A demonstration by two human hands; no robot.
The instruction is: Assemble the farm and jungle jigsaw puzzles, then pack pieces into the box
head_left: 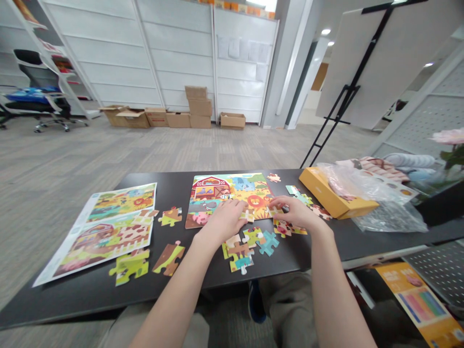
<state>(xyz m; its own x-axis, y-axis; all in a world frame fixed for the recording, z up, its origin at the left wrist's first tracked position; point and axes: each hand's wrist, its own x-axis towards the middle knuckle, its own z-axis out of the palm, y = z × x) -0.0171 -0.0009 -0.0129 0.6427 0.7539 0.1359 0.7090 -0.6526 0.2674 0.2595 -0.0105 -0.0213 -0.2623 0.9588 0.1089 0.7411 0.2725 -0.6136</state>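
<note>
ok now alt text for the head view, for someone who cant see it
The left hand and right hand rest on a part-built farm-animal jigsaw puzzle on a black table, with loose pieces just below it. A printed picture sheet lies left, a yellow box right.

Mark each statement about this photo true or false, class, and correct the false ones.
1. The left hand rests on the colourful cardboard farm jigsaw puzzle. True.
2. The right hand holds a pair of scissors. False: it is empty of scissors, at the puzzle's right edge.
3. A teal jigsaw piece lies on the black table. True.
4. The yellow cardboard box sits left of the puzzle. False: it sits to the right.
</note>
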